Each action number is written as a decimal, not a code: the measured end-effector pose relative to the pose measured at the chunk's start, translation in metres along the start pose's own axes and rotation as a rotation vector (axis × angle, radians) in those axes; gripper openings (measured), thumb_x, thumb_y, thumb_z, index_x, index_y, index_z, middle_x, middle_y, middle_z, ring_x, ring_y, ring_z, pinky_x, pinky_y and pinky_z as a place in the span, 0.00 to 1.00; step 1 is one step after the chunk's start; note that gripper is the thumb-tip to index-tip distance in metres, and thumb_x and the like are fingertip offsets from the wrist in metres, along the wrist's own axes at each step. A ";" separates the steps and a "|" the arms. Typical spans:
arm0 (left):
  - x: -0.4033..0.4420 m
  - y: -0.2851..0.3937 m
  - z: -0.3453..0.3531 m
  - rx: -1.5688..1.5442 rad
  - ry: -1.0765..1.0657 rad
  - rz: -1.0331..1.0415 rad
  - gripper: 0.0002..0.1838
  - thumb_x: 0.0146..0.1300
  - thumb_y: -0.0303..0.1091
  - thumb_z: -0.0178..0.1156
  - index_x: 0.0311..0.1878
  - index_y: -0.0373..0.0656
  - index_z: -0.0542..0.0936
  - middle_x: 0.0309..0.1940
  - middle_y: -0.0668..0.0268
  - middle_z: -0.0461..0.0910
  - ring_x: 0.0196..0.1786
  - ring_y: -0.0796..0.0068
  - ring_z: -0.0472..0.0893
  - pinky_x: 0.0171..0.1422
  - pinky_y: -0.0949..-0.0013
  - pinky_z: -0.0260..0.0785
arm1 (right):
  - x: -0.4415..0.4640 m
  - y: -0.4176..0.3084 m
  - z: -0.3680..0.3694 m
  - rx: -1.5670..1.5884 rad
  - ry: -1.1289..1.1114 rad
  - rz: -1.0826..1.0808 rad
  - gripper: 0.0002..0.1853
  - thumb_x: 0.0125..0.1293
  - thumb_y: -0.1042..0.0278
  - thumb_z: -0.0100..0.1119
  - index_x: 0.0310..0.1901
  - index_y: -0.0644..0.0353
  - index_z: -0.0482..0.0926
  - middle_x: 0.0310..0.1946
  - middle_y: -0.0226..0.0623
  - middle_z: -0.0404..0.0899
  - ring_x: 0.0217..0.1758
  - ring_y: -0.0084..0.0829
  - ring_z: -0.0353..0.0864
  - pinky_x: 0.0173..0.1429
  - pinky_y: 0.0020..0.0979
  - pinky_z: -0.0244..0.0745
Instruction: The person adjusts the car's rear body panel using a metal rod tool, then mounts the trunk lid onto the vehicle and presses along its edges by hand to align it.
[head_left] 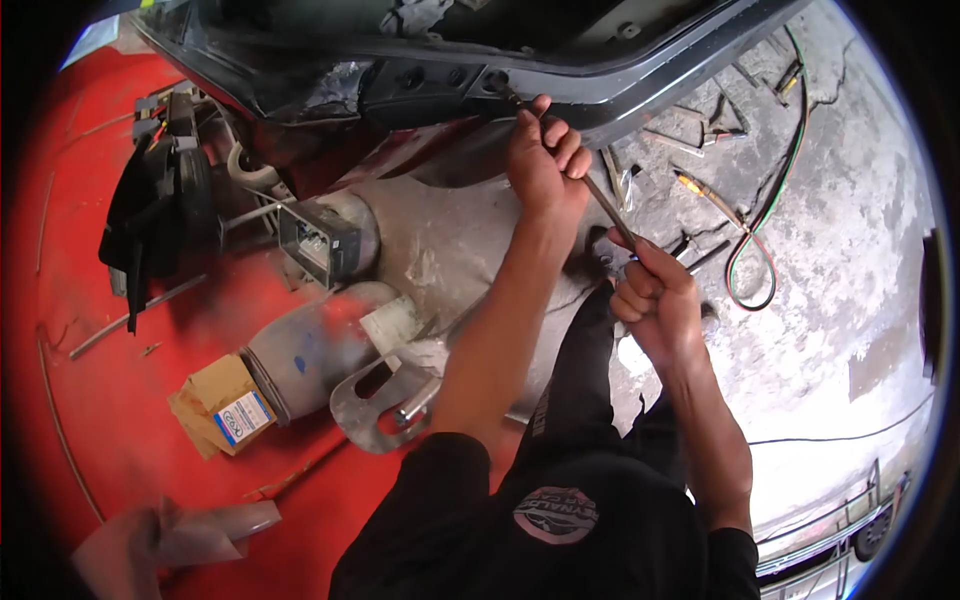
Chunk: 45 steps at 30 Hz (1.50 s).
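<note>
Both my hands grip a long thin metal rod (604, 204) that slants from upper left to lower right. My left hand (550, 160) is wrapped round its upper part, close under the vehicle body. The rod's far end reaches a dark recessed panel (425, 84) with round holes on the dark grey car body (640, 95); whether it sits in a hole I cannot tell. Lower down, my right hand (657, 300) is closed round the rod's near end, in front of my legs. The kind of tool does not show clearly.
Left of me stand a grey gas cylinder (305, 340), a cardboard box (225, 405) and a metal box frame (318, 240). Black parts (155, 210) lie on the red floor. To the right, a looped hose (770, 265) and several tools lie on concrete.
</note>
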<state>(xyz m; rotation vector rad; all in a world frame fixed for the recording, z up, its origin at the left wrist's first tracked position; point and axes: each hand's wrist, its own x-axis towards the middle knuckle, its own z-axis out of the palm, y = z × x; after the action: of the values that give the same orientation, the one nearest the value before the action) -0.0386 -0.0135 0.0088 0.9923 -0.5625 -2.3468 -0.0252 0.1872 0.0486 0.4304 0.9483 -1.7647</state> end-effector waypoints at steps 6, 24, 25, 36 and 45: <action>0.001 0.005 0.004 0.100 0.077 -0.001 0.19 0.81 0.47 0.37 0.45 0.48 0.75 0.21 0.77 0.60 0.18 0.83 0.54 0.19 0.75 0.47 | -0.033 0.019 -0.058 -1.275 0.406 -0.999 0.27 0.64 0.64 0.67 0.62 0.68 0.74 0.42 0.45 0.80 0.43 0.38 0.79 0.47 0.36 0.74; 0.013 0.004 -0.002 0.190 0.133 0.068 0.14 0.80 0.46 0.43 0.53 0.50 0.74 0.24 0.75 0.61 0.20 0.83 0.56 0.21 0.75 0.47 | -0.014 0.019 -0.028 -0.196 -0.037 -0.070 0.27 0.79 0.47 0.43 0.47 0.70 0.77 0.32 0.46 0.83 0.24 0.30 0.80 0.27 0.29 0.72; 0.014 0.004 -0.003 0.197 0.138 0.066 0.14 0.80 0.45 0.43 0.53 0.50 0.74 0.24 0.75 0.61 0.20 0.83 0.56 0.21 0.75 0.47 | -0.018 0.022 -0.035 -0.423 0.065 -0.178 0.25 0.79 0.51 0.45 0.49 0.70 0.77 0.33 0.48 0.83 0.24 0.32 0.81 0.28 0.30 0.73; 0.014 0.005 -0.001 0.206 0.166 0.068 0.13 0.79 0.43 0.46 0.55 0.48 0.74 0.25 0.74 0.64 0.19 0.82 0.57 0.21 0.74 0.48 | -0.006 0.025 -0.062 -1.745 0.181 -1.143 0.24 0.58 0.66 0.70 0.56 0.64 0.78 0.55 0.52 0.72 0.49 0.48 0.79 0.42 0.40 0.82; 0.022 0.009 0.007 0.205 0.155 0.086 0.13 0.79 0.45 0.47 0.58 0.51 0.73 0.25 0.75 0.63 0.21 0.83 0.57 0.21 0.75 0.48 | -0.005 0.042 -0.034 -0.370 0.077 -0.317 0.33 0.79 0.42 0.41 0.44 0.74 0.79 0.32 0.45 0.83 0.27 0.30 0.84 0.31 0.29 0.80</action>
<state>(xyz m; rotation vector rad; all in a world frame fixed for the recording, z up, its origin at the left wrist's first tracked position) -0.0545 -0.0321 0.0069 1.2053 -0.7794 -2.1458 0.0095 0.2105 0.0146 0.1128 1.4286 -1.8060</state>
